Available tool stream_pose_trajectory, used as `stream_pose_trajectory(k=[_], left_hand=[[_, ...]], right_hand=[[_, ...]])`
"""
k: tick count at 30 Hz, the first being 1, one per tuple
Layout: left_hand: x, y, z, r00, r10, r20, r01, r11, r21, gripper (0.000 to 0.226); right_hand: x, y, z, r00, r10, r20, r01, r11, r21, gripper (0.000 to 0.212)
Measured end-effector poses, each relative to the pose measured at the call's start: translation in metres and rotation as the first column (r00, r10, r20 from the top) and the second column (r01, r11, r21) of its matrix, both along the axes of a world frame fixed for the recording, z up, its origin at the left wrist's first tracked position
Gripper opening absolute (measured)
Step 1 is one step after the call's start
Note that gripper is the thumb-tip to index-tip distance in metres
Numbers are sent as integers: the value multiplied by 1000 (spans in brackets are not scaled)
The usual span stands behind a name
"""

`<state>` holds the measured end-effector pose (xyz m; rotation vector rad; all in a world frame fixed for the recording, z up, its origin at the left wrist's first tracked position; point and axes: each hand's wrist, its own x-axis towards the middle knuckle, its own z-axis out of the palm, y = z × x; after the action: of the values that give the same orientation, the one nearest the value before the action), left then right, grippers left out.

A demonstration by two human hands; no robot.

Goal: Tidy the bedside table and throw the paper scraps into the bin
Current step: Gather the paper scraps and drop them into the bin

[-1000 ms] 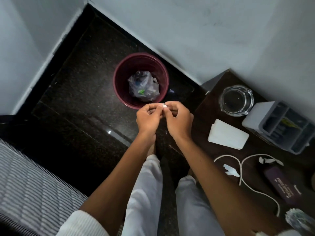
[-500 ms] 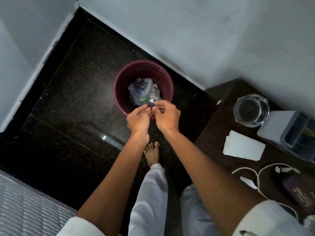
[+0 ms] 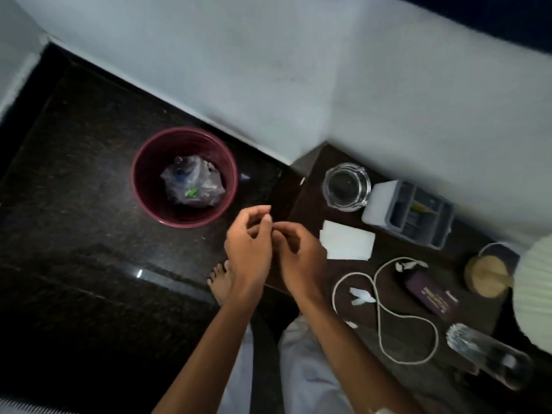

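Looking down, I see my left hand [image 3: 249, 249] and right hand [image 3: 301, 258] close together above the dark floor [image 3: 74, 204], just off the near left edge of the bedside table [image 3: 310, 189]. Fingers on both are loosely curled, fingertips nearly meeting; motion blur keeps me from telling whether anything small is pinched between them. The maroon bin [image 3: 140, 174] stands on the floor up and left of my hands, near the wall, with a crumpled clear plastic bag [image 3: 192, 185] inside and open floor all round it on the left.

On the table, paper scraps are still lying: one white scrap [image 3: 361, 295] inside the left loop of a white cord [image 3: 379, 309], a smaller scrap [image 3: 352, 324] by the table's near edge, and another [image 3: 407, 265] beside a dark purple case [image 3: 430, 294]. A folded white sheet [image 3: 348, 243] lies just right of my right hand. Behind it sit a glass ashtray [image 3: 346, 186] and a grey organiser [image 3: 418, 213], touching or nearly so, close against the wall. A clear bottle [image 3: 490, 357] lies on its side near the front right edge, and a lamp base [image 3: 487, 274] stands at the right.
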<state>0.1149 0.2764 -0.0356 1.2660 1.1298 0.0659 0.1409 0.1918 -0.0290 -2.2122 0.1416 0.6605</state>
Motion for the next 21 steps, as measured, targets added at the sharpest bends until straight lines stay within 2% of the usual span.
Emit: stream_pose_trajectory(k=[11,16,21], left_hand=[[23,-104,21,940,-337,49,330,937,112,11],[24,-164,17,871,-492,-11,486,855,180,13],[32,-218,2,768,-635,-83,631,730,262,17]], right_hand=[[16,-123,28,966,-204,161,214,976,-45,11],[25,-185,30,957,-210,202,244,955,-166,11],[44,-240,26,952,-131,278,217,927,-305,10]])
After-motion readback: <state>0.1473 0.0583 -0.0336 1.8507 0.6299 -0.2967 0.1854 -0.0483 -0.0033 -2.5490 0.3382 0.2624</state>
